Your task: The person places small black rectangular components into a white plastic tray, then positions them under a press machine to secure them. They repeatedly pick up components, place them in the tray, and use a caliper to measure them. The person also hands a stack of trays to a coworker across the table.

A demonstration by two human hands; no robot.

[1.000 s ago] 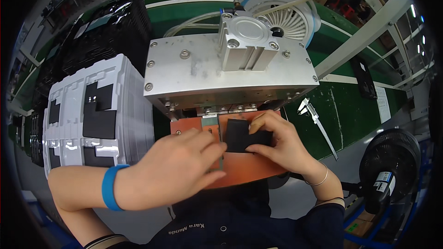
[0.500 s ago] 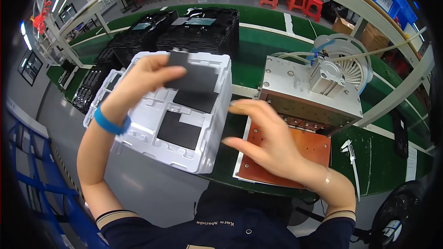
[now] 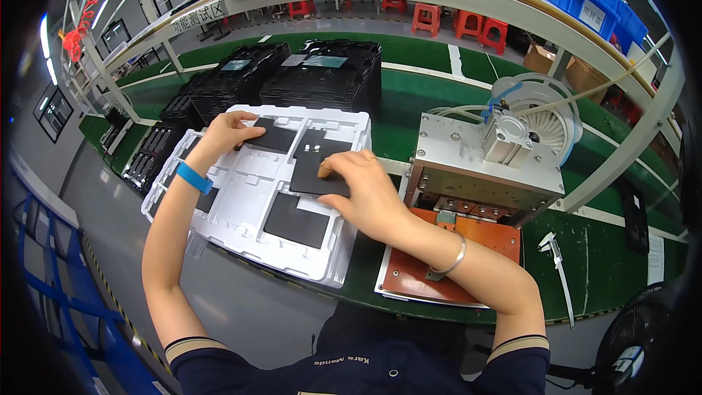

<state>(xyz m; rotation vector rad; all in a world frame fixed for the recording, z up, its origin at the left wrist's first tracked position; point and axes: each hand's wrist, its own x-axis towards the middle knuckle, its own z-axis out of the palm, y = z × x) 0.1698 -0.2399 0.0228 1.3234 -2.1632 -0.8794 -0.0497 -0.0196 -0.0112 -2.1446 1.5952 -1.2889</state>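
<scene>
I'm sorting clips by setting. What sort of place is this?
Most likely a factory workshop: a metal machine stands on a long green bench, flat black pieces lie in a white tray, and red stools stand beyond.

At least four flat black pieces (image 3: 292, 221), one caliper (image 3: 559, 267), one blue wristband (image 3: 194, 178), one bracelet (image 3: 459, 254)

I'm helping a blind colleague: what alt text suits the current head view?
A person's left hand and right hand touch separate flat black pieces on a white tray; a metal machine and orange board sit to the right.
</scene>
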